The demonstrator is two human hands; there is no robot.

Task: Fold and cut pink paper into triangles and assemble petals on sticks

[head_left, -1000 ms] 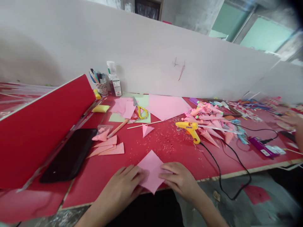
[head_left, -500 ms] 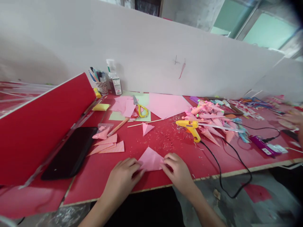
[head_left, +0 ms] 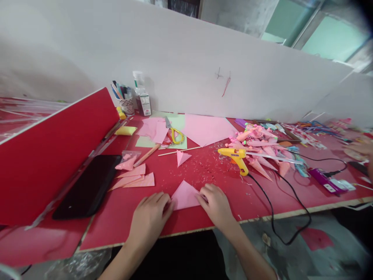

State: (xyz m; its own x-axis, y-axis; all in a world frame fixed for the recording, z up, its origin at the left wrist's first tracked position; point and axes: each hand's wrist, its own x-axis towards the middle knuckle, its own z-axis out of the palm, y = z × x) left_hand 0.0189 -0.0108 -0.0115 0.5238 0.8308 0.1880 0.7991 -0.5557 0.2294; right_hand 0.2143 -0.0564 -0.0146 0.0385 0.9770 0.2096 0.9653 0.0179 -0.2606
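A pink sheet of paper [head_left: 185, 196], pointed at the top, lies on the red table near its front edge. My left hand [head_left: 151, 214] is closed with thumb and fingertips on the paper's left corner. At the right corner, my right hand [head_left: 215, 204] pinches the paper, and a bit of its edge curls up beside the fingers. Just beyond it sits a small folded pink paper piece [head_left: 183, 158]. Several pinkish-orange paper strips [head_left: 136, 179] lie to the left of my hands.
A yellow glue gun [head_left: 234, 154] with a black cord lies right, before a heap of pink paper cones [head_left: 262, 149]. Yellow-handled scissors [head_left: 176, 136], a thin stick [head_left: 179, 151], a black phone-like slab [head_left: 89, 186] and a purple power strip [head_left: 328, 181] are around. Another person's hand [head_left: 359, 147] shows far right.
My right hand has shifted slightly at the paper's right corner, and the edge there now curls up. My left hand stays at the left corner. The view has moved slightly.
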